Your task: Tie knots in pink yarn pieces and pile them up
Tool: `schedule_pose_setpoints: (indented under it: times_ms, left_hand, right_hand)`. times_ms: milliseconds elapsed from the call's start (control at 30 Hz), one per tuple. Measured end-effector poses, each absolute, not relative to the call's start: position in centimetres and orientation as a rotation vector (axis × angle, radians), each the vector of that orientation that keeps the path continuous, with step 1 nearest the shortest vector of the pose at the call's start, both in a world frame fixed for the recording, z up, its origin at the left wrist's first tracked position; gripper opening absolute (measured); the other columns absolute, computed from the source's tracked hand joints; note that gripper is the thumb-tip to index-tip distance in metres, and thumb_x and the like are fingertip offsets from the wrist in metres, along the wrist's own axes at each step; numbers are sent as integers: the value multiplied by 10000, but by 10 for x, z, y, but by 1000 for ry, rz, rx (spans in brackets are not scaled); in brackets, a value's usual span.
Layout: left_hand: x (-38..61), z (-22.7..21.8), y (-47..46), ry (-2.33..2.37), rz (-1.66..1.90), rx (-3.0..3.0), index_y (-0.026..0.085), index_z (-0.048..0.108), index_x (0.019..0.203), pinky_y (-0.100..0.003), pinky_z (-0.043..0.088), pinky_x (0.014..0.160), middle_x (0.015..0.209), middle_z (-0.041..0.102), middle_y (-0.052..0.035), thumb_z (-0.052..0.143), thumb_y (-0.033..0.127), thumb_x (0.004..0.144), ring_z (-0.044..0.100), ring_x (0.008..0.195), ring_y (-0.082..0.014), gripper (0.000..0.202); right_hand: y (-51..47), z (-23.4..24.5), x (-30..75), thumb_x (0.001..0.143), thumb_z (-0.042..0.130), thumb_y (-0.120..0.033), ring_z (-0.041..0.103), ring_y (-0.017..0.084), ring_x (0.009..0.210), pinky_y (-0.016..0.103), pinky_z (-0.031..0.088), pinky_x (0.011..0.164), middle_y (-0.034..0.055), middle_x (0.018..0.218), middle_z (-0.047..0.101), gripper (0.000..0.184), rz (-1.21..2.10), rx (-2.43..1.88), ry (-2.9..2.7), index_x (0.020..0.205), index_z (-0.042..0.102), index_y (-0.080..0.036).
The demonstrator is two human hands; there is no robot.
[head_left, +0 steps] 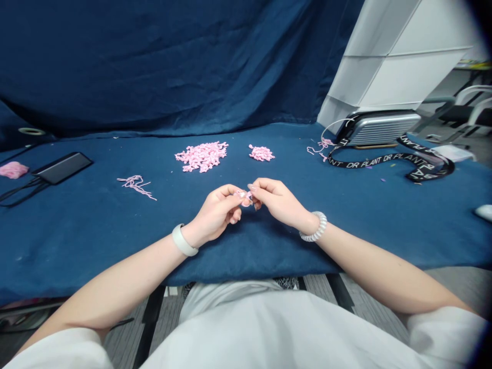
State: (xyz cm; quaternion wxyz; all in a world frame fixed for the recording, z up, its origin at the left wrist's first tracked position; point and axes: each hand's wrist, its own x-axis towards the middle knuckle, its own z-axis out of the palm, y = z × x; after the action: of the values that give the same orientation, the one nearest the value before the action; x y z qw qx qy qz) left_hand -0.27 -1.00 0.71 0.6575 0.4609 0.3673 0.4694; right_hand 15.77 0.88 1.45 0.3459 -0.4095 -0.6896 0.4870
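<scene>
My left hand [221, 212] and my right hand [277, 202] meet above the near half of the blue-covered table. Between their fingertips is a short piece of pink yarn [246, 200], pinched from both sides; most of it is hidden by the fingers. Beyond the hands lies a wide pile of small knotted pink yarn pieces [202, 156]. A smaller pile of similar pieces [262, 153] sits to its right. Left of my hands some loose pink yarn strands [137, 185] are spread on the cloth.
At left lie a dark power bank [63, 168] with cables and a pink bundle [14, 169]. On the right, a silver-and-black case [384, 128] stands by a black lettered strap [369, 161], with pink yarn scraps [326, 143] beside it. Blue cloth [161, 66] hangs behind the table.
</scene>
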Motion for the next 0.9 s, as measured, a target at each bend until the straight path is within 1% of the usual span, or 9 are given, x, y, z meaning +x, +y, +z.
schedule_pose_setpoints:
  times_ms: [133,233,367,467,567,667,800,900]
  left_hand:
    - [-2,6,-10,869,1040,1061,127,509,732,-143,321,369,694,605,2,643,258,752,450,411,-27,188]
    - [0,7,-11,898,1030,1024,131,495,728,-136,309,370,691,596,8,652,249,737,451,429,-27,196]
    - [-1,8,-11,894,1024,961,132,499,730,-123,301,379,730,591,10,665,248,723,468,469,-25,202]
    - [-3,6,-10,890,1044,912,136,514,744,-114,292,378,722,581,17,678,244,709,468,475,-21,199]
    - [-3,6,-9,896,1070,872,138,520,748,-105,273,373,706,575,20,699,246,687,455,468,-14,218]
    - [-2,6,-8,897,1087,859,135,512,727,-101,250,368,682,566,23,714,244,669,432,459,-9,236]
    - [-1,6,-8,893,1117,872,129,502,693,-102,232,369,657,556,22,725,235,650,400,449,-5,250]
    - [-1,7,-9,882,1153,912,126,496,667,-111,236,376,643,554,18,724,229,650,389,450,-7,251]
  right_hand:
    - [9,15,159,843,339,-525,405,-33,557,89,308,573,2,609,506,512,998,-1141,-1943,651,471,-69]
    - [8,16,160,852,360,-479,396,-34,569,99,285,593,4,622,526,485,771,-1145,-2002,645,513,-67]
    - [5,16,161,859,402,-359,437,-27,640,109,311,659,7,723,574,356,472,-1045,-2074,704,582,-93]
    - [4,13,161,862,399,-290,467,-9,707,118,340,703,19,775,581,294,274,-917,-2149,744,592,-103]
    - [3,9,162,863,400,-278,480,11,767,133,365,739,29,810,580,261,78,-812,-2207,789,590,-117]
    - [5,5,164,861,407,-273,473,22,798,150,373,760,31,822,577,245,-101,-760,-2245,791,592,-130]
    - [5,3,166,865,397,-286,462,36,789,179,367,749,49,824,581,275,-204,-749,-2304,792,615,-136]
    - [4,8,168,856,418,-302,482,32,798,178,390,759,48,843,592,265,-107,-686,-2299,818,630,-147]
